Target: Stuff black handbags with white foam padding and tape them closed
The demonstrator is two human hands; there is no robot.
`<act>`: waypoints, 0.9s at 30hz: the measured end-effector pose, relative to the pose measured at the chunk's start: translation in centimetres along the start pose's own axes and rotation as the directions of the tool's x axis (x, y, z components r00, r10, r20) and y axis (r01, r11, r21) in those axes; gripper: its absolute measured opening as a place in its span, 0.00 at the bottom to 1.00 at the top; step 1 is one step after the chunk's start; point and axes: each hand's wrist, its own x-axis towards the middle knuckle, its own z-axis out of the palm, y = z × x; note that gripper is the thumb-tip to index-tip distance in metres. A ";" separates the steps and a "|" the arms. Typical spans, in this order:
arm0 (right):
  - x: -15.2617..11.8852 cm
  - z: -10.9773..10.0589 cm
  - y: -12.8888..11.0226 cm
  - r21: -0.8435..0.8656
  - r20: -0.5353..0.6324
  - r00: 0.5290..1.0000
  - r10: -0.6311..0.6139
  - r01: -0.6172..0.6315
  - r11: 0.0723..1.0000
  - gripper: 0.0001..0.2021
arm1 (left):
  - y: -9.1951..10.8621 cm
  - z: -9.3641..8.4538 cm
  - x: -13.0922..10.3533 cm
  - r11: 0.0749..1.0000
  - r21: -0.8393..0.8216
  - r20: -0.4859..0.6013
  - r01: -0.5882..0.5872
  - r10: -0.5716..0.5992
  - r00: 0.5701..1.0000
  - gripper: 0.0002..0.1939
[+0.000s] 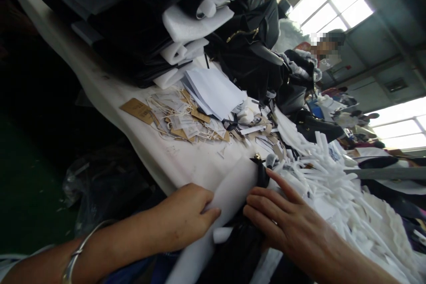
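Thumb and forefinger of my left hand (189,215) pinch the edge of a white foam sheet (234,186), which lies bent along a black bag (241,242) close to me. My right hand (282,215) rests on the bag's other side with fingers stretched out and apart. Its forefinger reaches beside a black strap end (262,173) with a small gold-coloured metal piece. A short white foam roll (222,234) sticks out between the hands. Much of the bag is hidden by my hands and the frame's lower edge.
Paper tags with strings (186,120) and a stack of white paper (216,91) lie on the white table (166,153). Black bags with foam (196,22) are piled at the back left. Foam strips (326,186) heap up on the right. People are farther back.
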 end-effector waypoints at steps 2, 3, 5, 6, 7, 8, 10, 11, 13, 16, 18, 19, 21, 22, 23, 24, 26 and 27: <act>0.0 0.1 0.2 -0.011 0.024 1.000 -0.008 0.009 1.000 0.09 | 0.5 0.0 0.4 0.993 0.117 0.007 0.002 -0.003 1.000 0.17; 0.1 0.3 0.5 -0.018 0.051 0.999 -0.011 0.012 1.000 0.09 | 0.7 0.1 0.6 0.984 0.179 0.004 -0.001 0.001 1.000 0.17; 0.2 0.6 1.0 -0.026 0.113 0.993 -0.024 0.027 0.999 0.10 | 1.2 0.3 0.8 0.963 0.270 0.008 -0.016 0.014 1.000 0.17; 0.2 0.8 1.3 -0.023 0.140 0.990 -0.029 0.033 0.999 0.11 | 1.4 0.3 0.9 0.955 0.295 0.011 -0.025 0.023 1.000 0.17; 0.2 1.0 1.6 -0.017 0.160 0.987 -0.036 0.039 0.999 0.12 | 1.5 0.4 0.8 0.950 0.311 0.009 -0.034 0.033 0.999 0.17; 0.3 1.2 1.9 -0.010 0.170 0.985 -0.042 0.044 0.999 0.14 | 1.7 0.5 0.6 0.946 0.323 0.005 -0.041 0.042 0.999 0.18; 0.2 1.5 2.2 0.000 0.170 0.984 -0.048 0.049 0.999 0.16 | 1.8 0.8 0.0 0.934 0.354 -0.028 -0.052 0.066 0.997 0.17; 0.2 1.6 2.3 0.001 0.163 0.985 -0.050 0.051 0.999 0.17 | 1.8 0.9 -0.4 0.925 0.377 -0.068 -0.054 0.086 0.994 0.16; 0.1 1.7 2.3 -0.005 0.158 0.986 -0.053 0.055 0.998 0.18 | 1.5 1.2 -1.0 0.907 0.418 -0.168 -0.055 0.137 0.976 0.24; -0.2 1.7 2.2 -0.019 0.161 0.985 -0.056 0.060 0.998 0.20 | 0.2 1.0 -2.1 0.898 0.418 -0.270 -0.137 0.266 0.925 0.36; -0.3 1.8 2.2 -0.026 0.149 0.987 -0.058 0.063 0.998 0.20 | -1.1 0.4 -3.1 0.853 0.412 -0.187 -0.320 0.423 0.887 0.27; -0.4 1.9 2.2 -0.027 0.138 0.988 -0.061 0.066 0.997 0.20 | -1.8 0.0 -3.8 0.809 0.415 -0.111 -0.416 0.499 0.860 0.24; -0.5 2.0 2.3 -0.025 0.121 0.991 -0.063 0.067 0.997 0.19 | -3.0 -0.8 -5.3 0.727 0.404 0.056 -0.556 0.587 0.808 0.25; -0.5 2.1 2.3 -0.022 0.114 0.991 -0.064 0.067 0.997 0.19 | -3.5 -1.1 -6.0 0.711 0.389 0.114 -0.585 0.593 0.797 0.27; -0.4 2.1 2.3 -0.019 0.109 0.992 -0.067 0.069 0.997 0.18 | -3.8 -1.3 -6.6 0.713 0.370 0.144 -0.595 0.589 0.795 0.29; -0.4 2.1 2.3 -0.017 0.104 0.992 -0.071 0.073 0.997 0.18 | -4.1 -1.4 -6.9 0.720 0.345 0.153 -0.602 0.590 0.793 0.31; -0.2 2.1 2.3 -0.016 0.098 0.992 -0.078 0.080 0.997 0.18 | -4.5 -1.2 -7.0 0.729 0.293 0.130 -0.619 0.611 0.781 0.31; -0.1 2.1 2.3 -0.019 0.094 0.993 -0.077 0.079 0.997 0.18 | -4.6 -0.9 -6.8 0.727 0.279 0.103 -0.628 0.627 0.772 0.28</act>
